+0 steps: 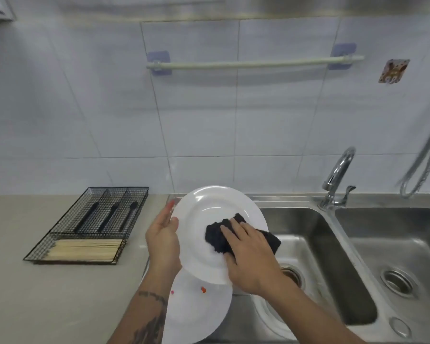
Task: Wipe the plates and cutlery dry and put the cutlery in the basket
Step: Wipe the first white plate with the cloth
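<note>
A white plate [209, 207] is held tilted above the left sink basin. My left hand [162, 240] grips its left rim, thumb on the face. My right hand [248, 256] presses a black cloth [216, 235] flat against the plate's face with straight fingers. Below it a second white plate [196, 316] with small orange and pink marks lies over the sink's front left corner. The black wire basket [134, 192] sits on the counter to the left, with three black cutlery pieces [109, 216] in its rear slots and pale chopsticks [85, 249] in the front compartment.
A steel double sink [333, 244] fills the right side, with a chrome tap [338, 180] behind the divider and a hose [422, 160] at far right. A beige counter [47, 294] lies to the left. A towel rail [253, 62] is fixed to the tiled wall.
</note>
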Motion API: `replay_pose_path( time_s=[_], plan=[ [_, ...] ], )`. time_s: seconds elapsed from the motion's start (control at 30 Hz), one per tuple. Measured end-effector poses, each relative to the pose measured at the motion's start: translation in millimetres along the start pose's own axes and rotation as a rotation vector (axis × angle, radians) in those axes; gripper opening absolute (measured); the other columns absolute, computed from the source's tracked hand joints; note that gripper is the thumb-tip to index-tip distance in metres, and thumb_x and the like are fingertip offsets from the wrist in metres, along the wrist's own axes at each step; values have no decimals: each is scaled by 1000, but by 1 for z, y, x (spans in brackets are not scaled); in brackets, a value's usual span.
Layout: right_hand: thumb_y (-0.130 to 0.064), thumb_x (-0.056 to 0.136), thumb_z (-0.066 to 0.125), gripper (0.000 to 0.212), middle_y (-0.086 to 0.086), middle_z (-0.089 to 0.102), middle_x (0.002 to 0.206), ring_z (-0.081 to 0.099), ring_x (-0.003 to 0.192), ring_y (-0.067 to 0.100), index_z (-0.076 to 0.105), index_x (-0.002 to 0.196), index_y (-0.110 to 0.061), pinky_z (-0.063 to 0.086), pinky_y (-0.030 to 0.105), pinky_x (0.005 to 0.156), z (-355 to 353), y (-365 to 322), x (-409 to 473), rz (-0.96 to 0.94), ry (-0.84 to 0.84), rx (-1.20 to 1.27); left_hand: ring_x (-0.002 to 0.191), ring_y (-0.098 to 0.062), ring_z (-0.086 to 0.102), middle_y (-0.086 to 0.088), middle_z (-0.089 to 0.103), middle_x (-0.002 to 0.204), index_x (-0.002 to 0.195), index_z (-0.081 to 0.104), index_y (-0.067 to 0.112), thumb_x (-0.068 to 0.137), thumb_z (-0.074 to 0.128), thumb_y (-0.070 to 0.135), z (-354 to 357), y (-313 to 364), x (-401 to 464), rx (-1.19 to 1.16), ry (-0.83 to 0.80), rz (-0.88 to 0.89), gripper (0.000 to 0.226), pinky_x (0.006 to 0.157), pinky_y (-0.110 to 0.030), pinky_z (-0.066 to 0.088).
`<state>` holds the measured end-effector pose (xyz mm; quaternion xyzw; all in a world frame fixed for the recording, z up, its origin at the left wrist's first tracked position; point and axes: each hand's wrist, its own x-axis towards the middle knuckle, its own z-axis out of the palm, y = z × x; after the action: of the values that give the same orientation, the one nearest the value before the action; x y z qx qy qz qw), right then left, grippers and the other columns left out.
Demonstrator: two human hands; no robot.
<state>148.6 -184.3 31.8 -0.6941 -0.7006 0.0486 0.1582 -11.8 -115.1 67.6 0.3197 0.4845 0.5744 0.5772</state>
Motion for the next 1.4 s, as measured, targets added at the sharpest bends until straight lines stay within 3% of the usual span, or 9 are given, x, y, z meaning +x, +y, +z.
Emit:
replay_pose_path(
  time_s=[0.17, 0.27, 0.37, 0.47, 0.6, 0.83, 0.93, 1.17, 1.4],
  plan=[
    [-27, 96, 40, 64, -5, 7, 163, 2, 148, 20, 15, 155, -26, -2, 34, 118, 21, -39, 0, -98, -27, 115, 107, -23, 69, -1, 72, 118, 120, 71, 29, 100, 50, 3, -37, -1, -19, 47, 91, -7, 39, 93, -45, 56],
    [-20, 91, 49, 67, -9, 18, 160, 16, 142, 21, 25, 152, -31, 15, 40, 118, 30, -72, -11, -269, -124, 113, 108, -27, 68, -2, 72, 117, 116, 73, 29, 99, 50, 2, -75, 2, -26, 41, 190, -15, 39, 94, -48, 55],
    [-13, 85, 53, 65, -13, 36, 149, 35, 122, 22, 38, 145, -34, 35, 39, 104, 35, -90, -17, -390, -190, 73, 103, -25, 69, -1, 71, 114, 115, 70, 27, 98, 50, -1, -114, 8, -31, -7, 285, -3, 39, 91, -44, 56],
    [-11, 82, 54, 59, -11, 52, 134, 43, 107, 22, 50, 137, -32, 40, 36, 90, 39, -106, -12, -437, -140, -14, 109, -27, 67, -2, 69, 121, 112, 69, 27, 97, 49, -2, -153, 12, -29, -44, 345, 13, 38, 96, -48, 53],
    [-9, 80, 53, 60, -10, 55, 132, 45, 108, 22, 53, 136, -29, 39, 33, 93, 46, -132, -1, -387, -41, -74, 114, -28, 64, -4, 67, 125, 114, 68, 25, 97, 47, -3, -202, 20, -20, -78, 380, 31, 39, 99, -48, 51],
    [1, 82, 49, 62, -5, 52, 138, 43, 112, 22, 52, 139, -24, 39, 36, 100, 64, -175, 12, -188, 24, 59, 113, -29, 62, -5, 64, 128, 117, 66, 20, 96, 46, -4, -302, 17, 9, -101, 466, 4, 38, 88, -39, 51],
    [2, 83, 50, 60, -2, 54, 136, 44, 112, 22, 53, 138, -22, 39, 36, 102, 73, -185, 10, -145, 30, 70, 115, -31, 61, -6, 64, 127, 116, 66, 19, 95, 46, -5, -331, 11, 21, -99, 480, -27, 38, 94, -42, 51],
    [2, 85, 49, 57, -2, 54, 136, 46, 117, 24, 55, 137, -21, 36, 34, 104, 84, -198, 8, -79, 15, 87, 113, -31, 61, -5, 64, 125, 115, 67, 21, 95, 47, -4, -364, 0, 43, -68, 465, -79, 38, 101, -48, 50],
    [2, 84, 49, 57, -4, 57, 133, 49, 113, 24, 57, 134, -23, 42, 37, 102, 91, -198, 11, -50, 1, 99, 112, -31, 61, -8, 64, 127, 119, 67, 16, 95, 48, -5, -382, -13, 54, -46, 453, -92, 38, 98, -44, 50]
  ],
)
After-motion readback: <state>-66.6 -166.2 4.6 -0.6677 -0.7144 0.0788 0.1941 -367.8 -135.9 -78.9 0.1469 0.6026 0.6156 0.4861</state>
